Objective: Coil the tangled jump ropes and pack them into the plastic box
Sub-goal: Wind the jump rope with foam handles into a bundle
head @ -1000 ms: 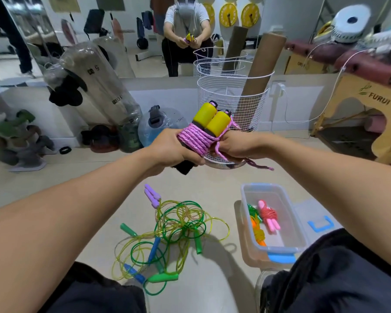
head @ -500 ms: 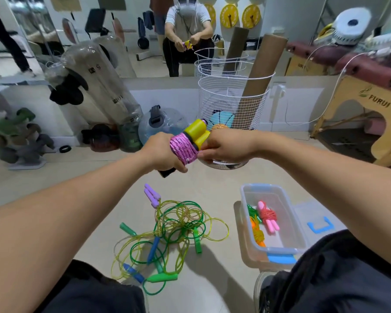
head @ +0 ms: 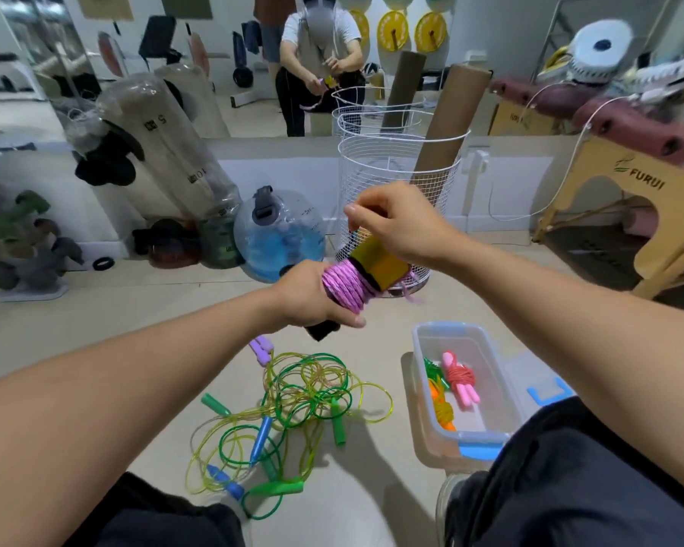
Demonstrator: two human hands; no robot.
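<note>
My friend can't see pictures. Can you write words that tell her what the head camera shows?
Two bare hands hold up a jump rope with yellow handles, its pink cord wound around them: the left hand grips the coil while the right hand pinches above the handles. On the floor below lie a tangle of green and yellow ropes and a clear plastic box holding coiled ropes.

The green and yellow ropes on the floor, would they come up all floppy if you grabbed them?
Probably floppy: the tangled ropes lie in thin, loose loops. Lifting one green handle would likely drag the others, since the cords cross. They look light, and the smooth, see-through cord may slip a little.
</note>
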